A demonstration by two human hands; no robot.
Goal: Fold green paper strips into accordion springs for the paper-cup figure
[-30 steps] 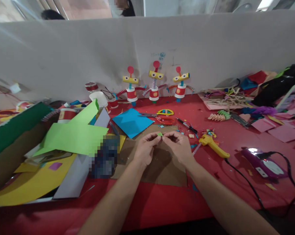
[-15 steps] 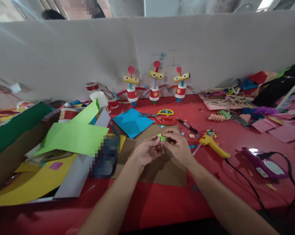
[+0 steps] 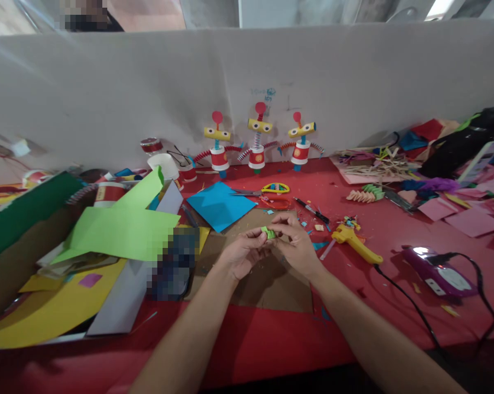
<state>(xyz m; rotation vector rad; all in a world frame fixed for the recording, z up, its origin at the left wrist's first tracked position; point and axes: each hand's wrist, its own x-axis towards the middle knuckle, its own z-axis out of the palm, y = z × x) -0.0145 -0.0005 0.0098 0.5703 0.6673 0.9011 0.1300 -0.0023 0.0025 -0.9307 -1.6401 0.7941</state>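
Observation:
A small folded strip of lime-green paper [image 3: 268,233] is pinched between my two hands, above a brown cardboard sheet [image 3: 250,293]. My left hand [image 3: 247,251] grips its left end between thumb and fingers. On the other side, my right hand [image 3: 294,241] closes its thumb and fingertips on the same piece. Just beyond the hands lie a blue paper square [image 3: 220,205] and scissors [image 3: 273,192] with yellow and red handles. A pen [image 3: 311,209] rests beside paper scraps, to the right of the scissors.
Three paper-cup robot figures [image 3: 257,156] stand against the grey partition [image 3: 148,82]. At right are a yellow glue gun [image 3: 358,245] and a purple power strip [image 3: 437,273] with a black cord. A box [image 3: 107,306] of coloured paper fills the left. Craft sticks [image 3: 373,167] lie back right.
The green paper has turned slightly and shifted a little left between my fingers. Both hands keep their pinch. Behind the partition, a person has moved left.

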